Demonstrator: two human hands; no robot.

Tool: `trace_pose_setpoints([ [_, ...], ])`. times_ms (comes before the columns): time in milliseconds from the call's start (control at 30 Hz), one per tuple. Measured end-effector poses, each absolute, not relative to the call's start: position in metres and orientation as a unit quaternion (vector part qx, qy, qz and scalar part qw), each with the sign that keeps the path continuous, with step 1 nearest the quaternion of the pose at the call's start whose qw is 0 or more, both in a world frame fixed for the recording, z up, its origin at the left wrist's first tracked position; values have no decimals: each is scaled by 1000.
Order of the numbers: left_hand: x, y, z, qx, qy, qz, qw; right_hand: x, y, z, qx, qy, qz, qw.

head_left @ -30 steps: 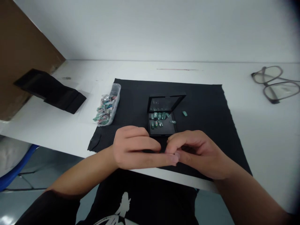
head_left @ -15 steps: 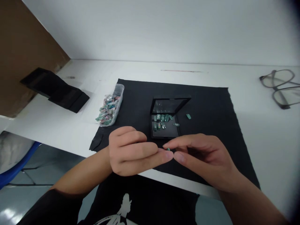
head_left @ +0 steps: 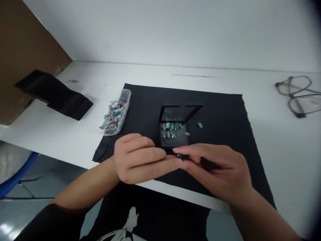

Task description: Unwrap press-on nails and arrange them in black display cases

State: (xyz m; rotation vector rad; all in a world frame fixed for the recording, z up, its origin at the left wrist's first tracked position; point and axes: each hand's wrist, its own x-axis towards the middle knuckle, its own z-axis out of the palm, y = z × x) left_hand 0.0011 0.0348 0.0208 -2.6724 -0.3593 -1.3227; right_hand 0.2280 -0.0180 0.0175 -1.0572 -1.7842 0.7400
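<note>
My left hand (head_left: 140, 162) and my right hand (head_left: 215, 169) meet fingertip to fingertip over the near edge of a black mat (head_left: 220, 110). Between their pinched fingers sits one small green nail tip (head_left: 178, 156); both hands touch it. Just beyond the fingers stands a small open black case (head_left: 175, 129) with several green nail tips inside and its lid raised. One loose green tip (head_left: 200, 125) lies on the mat to the right of the case.
A clear plastic tray (head_left: 115, 113) full of green and pink pieces lies at the mat's left edge. Black pouches (head_left: 54, 97) rest far left beside a brown board (head_left: 22, 53). Eyeglasses (head_left: 297, 97) lie at the right of the white table (head_left: 276, 140).
The hands stayed together near the table's front edge; the small green tip came into sight between the fingertips, and the right fingers have now closed over it again.
</note>
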Motion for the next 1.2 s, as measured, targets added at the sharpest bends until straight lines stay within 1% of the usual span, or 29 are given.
trace_pose_setpoints([
  [133, 1, 38, 16, -874, -131, -465, 53, 252, -13, 16, -515, -681, 224, 470],
  [233, 1, 39, 15, -874, -140, -464, 45, 264, -7, 13, -556, -675, 174, 453],
  [333, 0, 38, 14, -883, -130, -450, 34, 268, 1, 7, -560, -709, 177, 391],
  [467, 0, 36, 12, -883, -134, -449, 26, 266, 9, -5, -579, -730, 223, 287],
  [533, -1, 35, 11, -886, -132, -445, 23, 265, 11, -8, -582, -731, 248, 255],
  [600, -2, 34, 11, -893, -121, -433, 21, 265, 13, -9, -585, -730, 257, 242],
  [833, -2, 31, 9, -911, -108, -397, 5, 258, 16, -11, -597, -719, 268, 236],
  [1033, 0, 32, 8, -916, -117, -384, -12, 266, 14, -6, -595, -691, 310, 268],
  [1133, 0, 33, 10, -921, -118, -371, -15, 273, 14, -7, -622, -670, 288, 286],
  [1200, 0, 33, 10, -925, -120, -359, -18, 276, 14, -9, -636, -667, 269, 280],
])
